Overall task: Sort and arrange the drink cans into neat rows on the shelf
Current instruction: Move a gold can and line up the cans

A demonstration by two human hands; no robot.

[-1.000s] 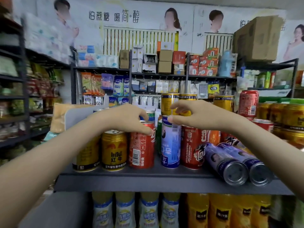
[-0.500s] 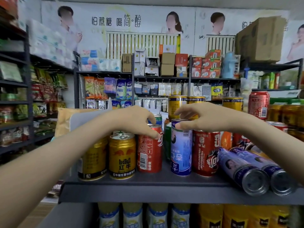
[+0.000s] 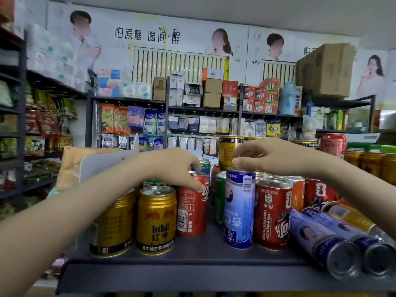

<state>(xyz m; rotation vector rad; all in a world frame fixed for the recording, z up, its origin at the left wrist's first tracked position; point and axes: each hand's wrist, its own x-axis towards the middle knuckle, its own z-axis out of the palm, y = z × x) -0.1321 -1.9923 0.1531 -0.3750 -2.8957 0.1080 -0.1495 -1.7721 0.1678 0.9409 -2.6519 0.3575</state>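
Fingers [image 3: 194, 165] of the left hand [image 3: 169, 166] are curled over the top of the red cola can [image 3: 191, 211]. The thumb is pressed on its front, so the can is held from above. The can is stood upright on the dark shelf [image 3: 192, 273], just right of the gold Red Bull can [image 3: 156, 219] and a bit further back. Another gold can [image 3: 113, 224] is seen to the left of that one, partly hidden by the left arm.

Fingertips [image 3: 237, 154] of the right hand [image 3: 276, 156] are bent down and kept close together at the top rim of the tall blue and white can [image 3: 239, 209]. It cannot be told whether the rim is pinched or only touched. This can is stood upright near the front, with a gap between it and the red cola can. A green can [image 3: 220, 196] is seen in that gap, further back. A red football can [image 3: 273, 213] is placed just beside the tall blue and white can, on its right.

Two blue cans [image 3: 317, 236] are laid on their sides at the right front of the shelf, with their round ends turned to the camera. More gold cans [image 3: 370, 163] are stacked at the back on the right.
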